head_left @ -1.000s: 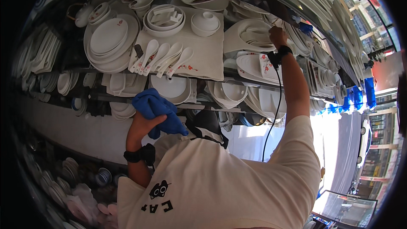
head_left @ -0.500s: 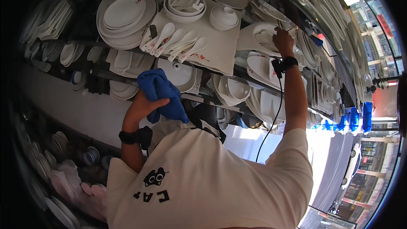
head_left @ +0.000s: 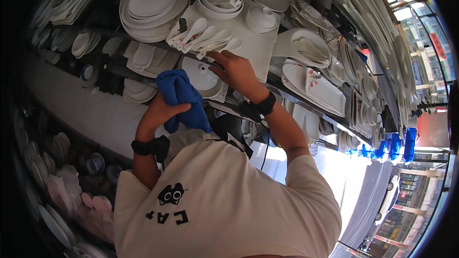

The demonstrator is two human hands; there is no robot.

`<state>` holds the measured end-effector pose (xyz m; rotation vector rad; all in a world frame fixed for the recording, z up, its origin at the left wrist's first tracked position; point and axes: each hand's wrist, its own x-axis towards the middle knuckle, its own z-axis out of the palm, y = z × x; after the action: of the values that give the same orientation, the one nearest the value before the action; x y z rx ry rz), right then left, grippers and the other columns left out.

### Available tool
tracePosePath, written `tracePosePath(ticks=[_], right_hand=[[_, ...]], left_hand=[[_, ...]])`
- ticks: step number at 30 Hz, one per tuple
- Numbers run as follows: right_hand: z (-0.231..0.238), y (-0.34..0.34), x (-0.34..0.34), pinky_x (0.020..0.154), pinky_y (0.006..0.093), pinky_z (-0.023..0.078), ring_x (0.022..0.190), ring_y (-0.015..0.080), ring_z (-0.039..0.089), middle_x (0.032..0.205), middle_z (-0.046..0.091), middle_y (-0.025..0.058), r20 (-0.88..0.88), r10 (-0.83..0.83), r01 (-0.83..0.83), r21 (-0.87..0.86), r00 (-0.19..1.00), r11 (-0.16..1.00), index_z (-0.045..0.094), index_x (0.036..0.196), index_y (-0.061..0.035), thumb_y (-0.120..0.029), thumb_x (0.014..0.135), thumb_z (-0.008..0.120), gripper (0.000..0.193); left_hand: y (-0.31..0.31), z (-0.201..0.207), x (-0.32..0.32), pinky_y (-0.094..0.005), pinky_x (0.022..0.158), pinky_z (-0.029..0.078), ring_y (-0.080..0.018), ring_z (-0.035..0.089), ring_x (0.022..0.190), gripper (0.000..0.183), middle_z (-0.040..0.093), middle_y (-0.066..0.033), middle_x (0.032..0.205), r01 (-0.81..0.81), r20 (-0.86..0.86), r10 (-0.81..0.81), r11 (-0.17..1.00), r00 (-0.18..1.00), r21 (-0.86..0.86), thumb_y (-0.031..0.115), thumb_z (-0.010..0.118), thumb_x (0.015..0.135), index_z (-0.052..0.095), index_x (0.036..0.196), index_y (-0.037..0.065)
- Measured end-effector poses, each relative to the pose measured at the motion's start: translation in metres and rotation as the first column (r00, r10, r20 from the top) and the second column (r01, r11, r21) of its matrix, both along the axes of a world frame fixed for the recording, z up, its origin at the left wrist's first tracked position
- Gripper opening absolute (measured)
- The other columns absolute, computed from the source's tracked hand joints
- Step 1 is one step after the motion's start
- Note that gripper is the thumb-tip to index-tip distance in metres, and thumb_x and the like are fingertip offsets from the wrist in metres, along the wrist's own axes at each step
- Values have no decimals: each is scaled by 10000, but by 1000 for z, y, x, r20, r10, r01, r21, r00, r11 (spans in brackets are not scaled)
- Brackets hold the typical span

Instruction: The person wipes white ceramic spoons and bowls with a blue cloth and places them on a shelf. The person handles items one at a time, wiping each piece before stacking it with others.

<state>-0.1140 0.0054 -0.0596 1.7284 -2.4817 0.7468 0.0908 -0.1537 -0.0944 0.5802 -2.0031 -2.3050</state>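
Note:
My left hand (head_left: 162, 112) is closed around a bunched blue cloth (head_left: 180, 93), in front of the lower shelf. My right hand (head_left: 236, 72) reaches to the upper shelf's front edge, its thumb and fingertips at the handle end of a white soup spoon (head_left: 233, 44), seemingly pinching it. The fingers partly hide that handle. More white soup spoons (head_left: 195, 29) with floral handles lie in a fanned row just left, on a pale cloth mat (head_left: 260, 50). Below my right hand, a white lidded dish (head_left: 200, 74) sits on the lower shelf.
Behind the spoons stand stacked bowls (head_left: 220, 12) and a lidded bowl (head_left: 261, 19). Round plates (head_left: 152, 2) are stacked left. Toward the right are a spoon-shaped dish (head_left: 308, 48), a rectangular floral plate (head_left: 325, 93) and upright plates (head_left: 368, 24). More crockery (head_left: 95, 162) lies lower left.
My right hand has moved left from the spoon-shaped dish to the row of spoons. The rightmost spoon's handle is now at my fingers. My left hand still holds the blue cloth.

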Motion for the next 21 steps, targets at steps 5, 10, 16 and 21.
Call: tracePosePath(ticks=[5,10,16,21], right_hand=[[-18,-9,-9,656,402,524,774,310,647,896,637,95,-45,-33,32,-30,998,999,632,1098,-95,-186,822,685,295],[-21,-8,-18,660,420,519,790,320,649,891,647,110,-12,2,-3,-56,1000,998,619,1040,-88,-184,820,671,246],[-4,-1,-15,606,390,508,717,310,645,821,653,91,7,-82,82,-208,997,975,582,929,-74,-169,808,695,191],[14,11,-17,566,346,491,623,253,624,760,637,59,93,-245,262,-386,965,885,567,898,-65,-142,781,726,212]], left_hand=[[-3,-6,9,-358,1006,418,-207,514,1164,775,527,-98,1250,30,5,-30,1000,1000,-2,155,818,722,386,1352,22],[-3,-7,13,-360,1006,418,-213,507,1173,778,519,-102,1256,40,-7,-40,999,999,-35,158,817,725,383,1356,24],[-3,-3,12,-355,1003,419,-210,507,1167,777,521,-102,1249,31,-4,-31,999,1000,-9,161,817,727,381,1354,17],[-2,-4,10,-354,991,425,-207,532,1152,712,560,-100,1234,25,-35,-25,1000,999,-5,137,796,749,423,1343,10]])
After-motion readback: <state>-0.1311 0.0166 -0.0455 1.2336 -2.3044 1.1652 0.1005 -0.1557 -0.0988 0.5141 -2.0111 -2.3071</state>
